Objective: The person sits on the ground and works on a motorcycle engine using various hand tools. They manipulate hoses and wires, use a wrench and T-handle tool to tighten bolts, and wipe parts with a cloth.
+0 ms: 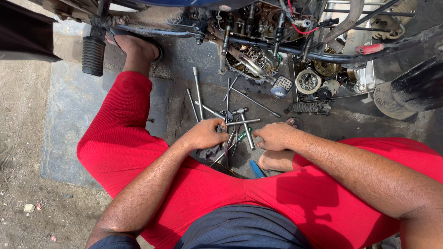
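A scatter of long steel tools [230, 121] is spread on the ground directly below the opened engine [251, 55], evidently so that each piece is within reach from a squat. The left hand [205, 134] is laid on the near edge of that scatter, its fingers [220, 125] curled and pinching the end of a thin steel rod [243, 122] that lies crosswise over the others. The right hand [276, 136] is held just to the right of the scatter, fingers folded together against the ground beside an upright-lying socket bar [248, 133]; whether anything is gripped there cannot be told. A tray of removed parts [323, 80] is kept beside the engine, to the right of the tools.
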